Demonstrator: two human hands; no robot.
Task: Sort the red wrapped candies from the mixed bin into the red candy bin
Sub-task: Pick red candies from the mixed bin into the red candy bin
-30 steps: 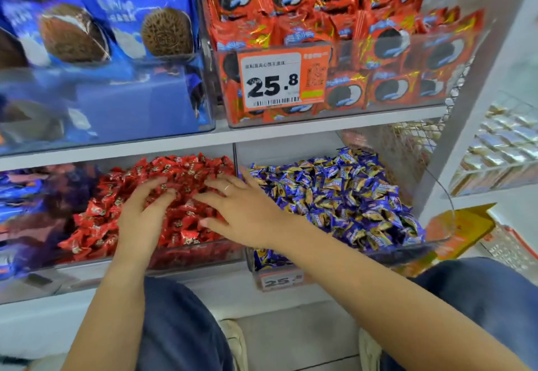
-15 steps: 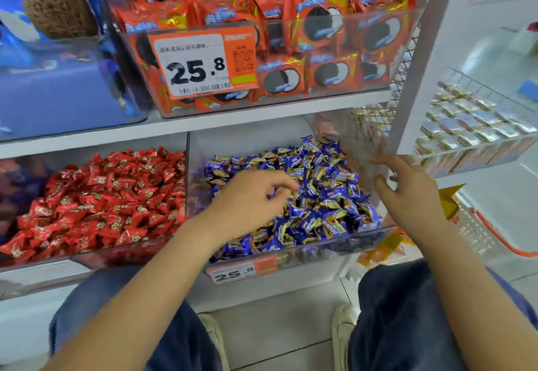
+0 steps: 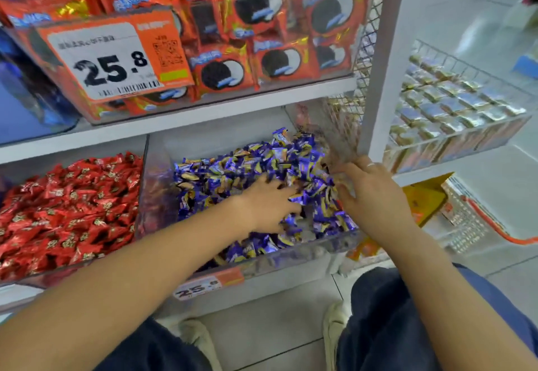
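both hands dig in the mixed bin [image 3: 329, 250], left hand [image 3: 269, 206] and right hand [image 3: 371, 193] fingers spread, holding nothing i can see; red candies [image 3: 67, 210] look light, crinkly, slippery, so pinch a twisted wrapper end.

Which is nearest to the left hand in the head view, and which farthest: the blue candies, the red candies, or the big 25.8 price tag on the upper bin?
From the left hand:
1. Blue candies: the hand is buried among them, in the right-hand bin.
2. Red candies: in the neighbouring bin to the left, on the same shelf.
3. Big 25.8 price tag: on the bin one shelf up, to the upper left.
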